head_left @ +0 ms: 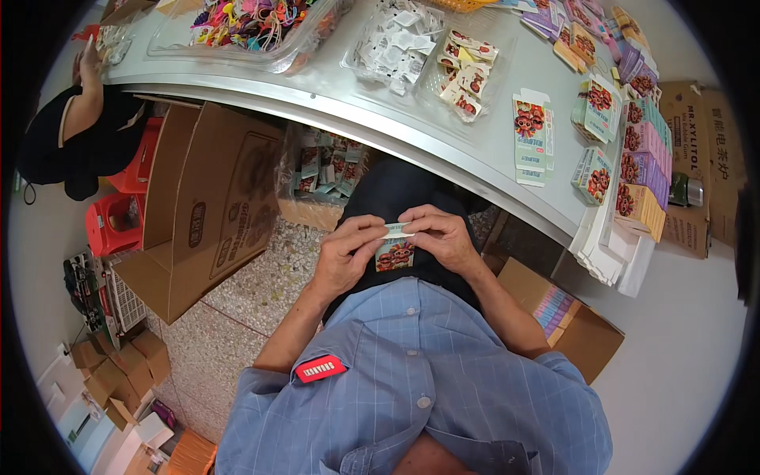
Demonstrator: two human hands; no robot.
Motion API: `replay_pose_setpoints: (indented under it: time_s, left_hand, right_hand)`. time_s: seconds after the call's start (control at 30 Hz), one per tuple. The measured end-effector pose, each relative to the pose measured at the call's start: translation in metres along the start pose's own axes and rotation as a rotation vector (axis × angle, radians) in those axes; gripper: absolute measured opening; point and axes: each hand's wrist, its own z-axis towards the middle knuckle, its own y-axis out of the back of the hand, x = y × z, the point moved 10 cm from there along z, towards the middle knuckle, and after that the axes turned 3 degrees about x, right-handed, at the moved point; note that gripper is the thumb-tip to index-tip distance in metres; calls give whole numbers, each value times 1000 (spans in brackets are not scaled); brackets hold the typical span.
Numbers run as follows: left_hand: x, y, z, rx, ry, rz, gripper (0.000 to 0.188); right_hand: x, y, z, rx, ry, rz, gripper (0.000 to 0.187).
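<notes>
Over my lap, my left hand (347, 252) and my right hand (443, 240) hold a small pale-green printed carton (394, 256) between them. The fingertips of both hands pinch its pale top edge from either side, while the printed face with red cartoon figures hangs below. Whether anything is inside the carton cannot be seen. On the table ahead to the right lie flat cartons (532, 131) of the same print. Beyond my hands stand a clear tray of white packets (396, 47) and a clear tray of printed packets (467, 77).
The metal table edge (380, 123) curves ahead of me. A clear tub of colourful trinkets (253, 24) stands far left. Stacked small boxes (640, 162) line the right end. An open large cardboard box (210, 206) stands left, another (586, 336) right. A person's arm (89, 103) shows upper left.
</notes>
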Motion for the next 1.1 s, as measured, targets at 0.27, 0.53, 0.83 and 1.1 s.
replay_pose_setpoints:
  time_s: [0.27, 0.53, 0.83, 1.1]
  left_hand:
    - [6, 2, 1, 3, 23, -9, 23]
    - [-1, 5, 11, 19, 246, -93, 18]
    - [1, 1, 11, 79, 299, -134, 17]
    - [-16, 1, 3, 33, -14, 135, 21]
  right_hand:
    - [7, 1, 1, -70, 20, -62, 20]
    - [27, 1, 10, -58, 3, -123, 16]
    - [22, 0, 8, -90, 29, -12, 14]
    - [35, -8, 4, -29, 171, -186, 19]
